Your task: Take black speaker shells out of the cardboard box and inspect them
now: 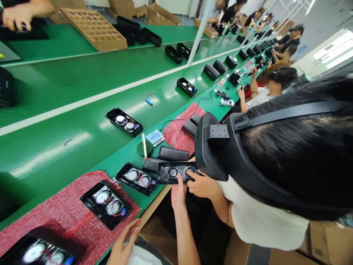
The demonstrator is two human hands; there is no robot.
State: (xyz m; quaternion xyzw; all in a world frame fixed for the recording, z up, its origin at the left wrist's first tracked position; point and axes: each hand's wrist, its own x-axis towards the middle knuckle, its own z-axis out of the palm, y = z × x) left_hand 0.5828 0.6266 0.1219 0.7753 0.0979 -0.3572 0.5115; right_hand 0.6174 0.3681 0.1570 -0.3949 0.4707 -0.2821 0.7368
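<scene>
A black speaker shell (106, 204) was laid on red bubble wrap (55, 217) at the lower left. Just beside the wrap, at the bottom middle, the right hand (124, 241) was held open with fingers spread, and nothing was gripped. The left hand was not seen. Another shell (176, 172) was held by a co-worker's hands (202, 186). No writing could be read.

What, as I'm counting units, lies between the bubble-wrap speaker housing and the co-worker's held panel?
One open speaker housing on the green belt, in the head view.
</scene>
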